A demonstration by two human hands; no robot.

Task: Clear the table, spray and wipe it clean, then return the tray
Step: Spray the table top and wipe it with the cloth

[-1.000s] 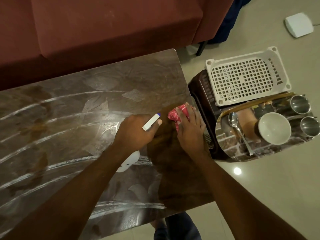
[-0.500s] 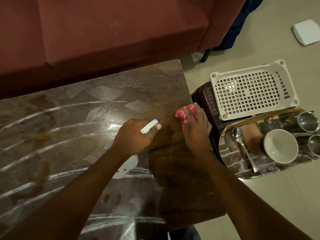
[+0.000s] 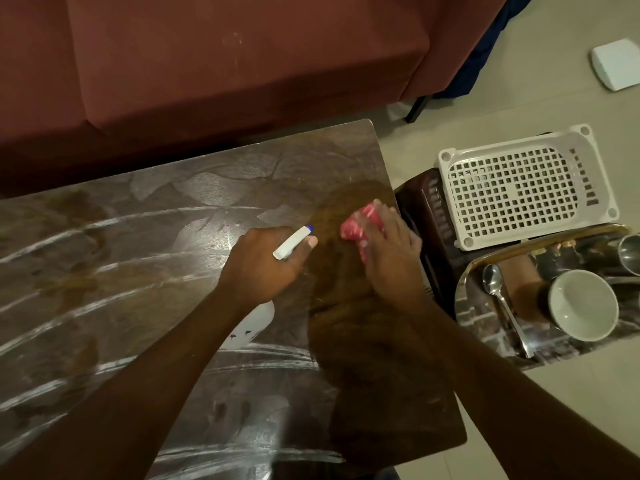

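Left hand hides most of the spray bottle; steel cup cropped.

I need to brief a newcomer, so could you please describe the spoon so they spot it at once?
Right of the brown table, a shiny tray sits beside a white basket. On the tray's left side lies the spoon, the only long slim piece, next to a round white bowl and steel cups.
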